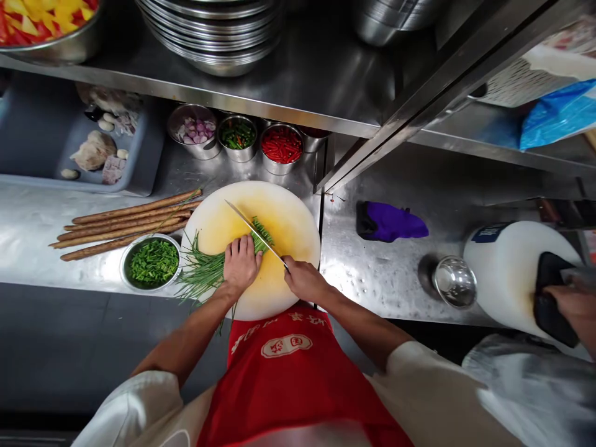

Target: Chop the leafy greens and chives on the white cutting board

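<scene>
On the round white cutting board (298, 217), stained yellow in the middle, lies a bunch of long green stalks (205, 267). My left hand (241, 264) presses down on the bunch with its fingers curled. My right hand (305, 279) grips the handle of a knife (246, 221), whose blade slants across the stalks just beyond my left fingers. Short cut green pieces (261, 230) lie along the blade. A metal bowl of chopped greens (153, 263) stands left of the board.
Long brown roots (125, 222) lie on the left. Behind the board are metal cups of shallots (196, 131), green chillies (237, 134) and red chillies (282, 146), under a steel shelf (321, 115). At right are a purple cloth (395, 222), an empty bowl (455, 282) and another person's hand (572, 307).
</scene>
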`<state>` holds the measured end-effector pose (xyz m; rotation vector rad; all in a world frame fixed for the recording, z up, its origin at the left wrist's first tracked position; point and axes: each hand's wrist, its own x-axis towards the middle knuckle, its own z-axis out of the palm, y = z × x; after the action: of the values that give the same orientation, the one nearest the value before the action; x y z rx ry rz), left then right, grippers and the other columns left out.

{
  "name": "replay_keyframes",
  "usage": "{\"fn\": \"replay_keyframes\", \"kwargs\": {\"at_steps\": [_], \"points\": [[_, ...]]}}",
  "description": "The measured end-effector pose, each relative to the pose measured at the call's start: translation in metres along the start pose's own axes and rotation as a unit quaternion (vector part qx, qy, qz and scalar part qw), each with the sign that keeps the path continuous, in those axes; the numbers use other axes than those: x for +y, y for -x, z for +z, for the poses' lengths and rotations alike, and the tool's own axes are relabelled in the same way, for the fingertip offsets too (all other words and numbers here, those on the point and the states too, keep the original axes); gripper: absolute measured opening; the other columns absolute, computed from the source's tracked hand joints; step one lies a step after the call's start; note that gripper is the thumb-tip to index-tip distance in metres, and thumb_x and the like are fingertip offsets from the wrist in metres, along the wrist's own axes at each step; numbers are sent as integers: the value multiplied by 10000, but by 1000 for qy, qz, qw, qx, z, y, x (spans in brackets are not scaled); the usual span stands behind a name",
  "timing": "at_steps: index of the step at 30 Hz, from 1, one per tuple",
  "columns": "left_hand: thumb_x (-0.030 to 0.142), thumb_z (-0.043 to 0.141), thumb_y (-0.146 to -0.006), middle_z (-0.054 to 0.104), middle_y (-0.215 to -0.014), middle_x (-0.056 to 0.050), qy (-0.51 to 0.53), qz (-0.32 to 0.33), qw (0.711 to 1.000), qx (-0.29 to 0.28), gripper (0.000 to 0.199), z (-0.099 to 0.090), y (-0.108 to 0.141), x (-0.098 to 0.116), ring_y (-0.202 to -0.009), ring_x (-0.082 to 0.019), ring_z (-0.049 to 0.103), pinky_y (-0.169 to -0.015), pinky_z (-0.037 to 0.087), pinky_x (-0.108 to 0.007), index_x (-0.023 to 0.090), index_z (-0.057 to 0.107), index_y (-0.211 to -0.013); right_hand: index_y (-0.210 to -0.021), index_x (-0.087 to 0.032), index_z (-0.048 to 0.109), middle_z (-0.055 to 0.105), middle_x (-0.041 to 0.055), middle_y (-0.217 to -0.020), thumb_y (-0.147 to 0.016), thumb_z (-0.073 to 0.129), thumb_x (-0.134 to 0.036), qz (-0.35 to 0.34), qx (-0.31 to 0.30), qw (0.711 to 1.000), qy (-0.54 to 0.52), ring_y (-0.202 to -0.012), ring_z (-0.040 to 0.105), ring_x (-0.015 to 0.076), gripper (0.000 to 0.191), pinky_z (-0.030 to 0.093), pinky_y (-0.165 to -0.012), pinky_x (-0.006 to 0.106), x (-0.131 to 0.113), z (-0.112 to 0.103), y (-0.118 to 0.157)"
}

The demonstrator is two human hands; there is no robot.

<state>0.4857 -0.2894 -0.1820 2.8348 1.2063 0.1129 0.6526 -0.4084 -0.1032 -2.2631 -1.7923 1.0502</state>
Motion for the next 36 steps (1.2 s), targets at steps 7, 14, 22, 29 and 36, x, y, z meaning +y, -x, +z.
{"fn": "replay_keyframes", "kwargs": {"at_steps": [7,14,22,29,36], "points": [[448,381,-980,530,-1419,-274,3,-5,1000,-2,718,-11,-4,-8,-1285,-382,497,-1154,327,-513,-64,397,-1483,-1328,-146,511,732,123,-1131,-1008,417,-252,-30,53,997,-42,-1017,681,227,350,412,-826,283,10,-1,19],[520,382,-967,447,-1497,-296,5,-15,1000,5,791,-3,12,-9,-1405,-392,394,-1197,281,-519,-82,380,-1480,-1327,-157,520,744,104,-1079,-1006,415,-259,-14,34,998,-57,-959,686,220,352,392,-761,273,0,3,51],[428,347,-991,468,-1489,-265,39,-27,999,8,693,5,14,-3,-1393,-399,395,-1175,282,-552,-11,349,-1528,-1261,-164,525,746,113,-1005,-987,429,-253,31,-23,999,11,-878,687,239,304,363,-704,291,-5,-8,29],[421,355,-988,471,-1478,-273,35,-26,999,8,690,2,14,-4,-1372,-402,408,-1168,285,-546,-35,377,-1505,-1219,-159,558,736,115,-1044,-993,441,-285,6,28,1000,8,-960,681,246,284,411,-774,285,-4,4,-17],[575,417,-944,433,-1504,-286,47,-29,998,1,855,-4,20,-12,-1392,-403,391,-1206,246,-505,-65,348,-1508,-1308,-163,533,740,93,-1005,-985,441,-289,19,48,998,-41,-905,678,224,359,406,-744,272,1,-1,37]]}}
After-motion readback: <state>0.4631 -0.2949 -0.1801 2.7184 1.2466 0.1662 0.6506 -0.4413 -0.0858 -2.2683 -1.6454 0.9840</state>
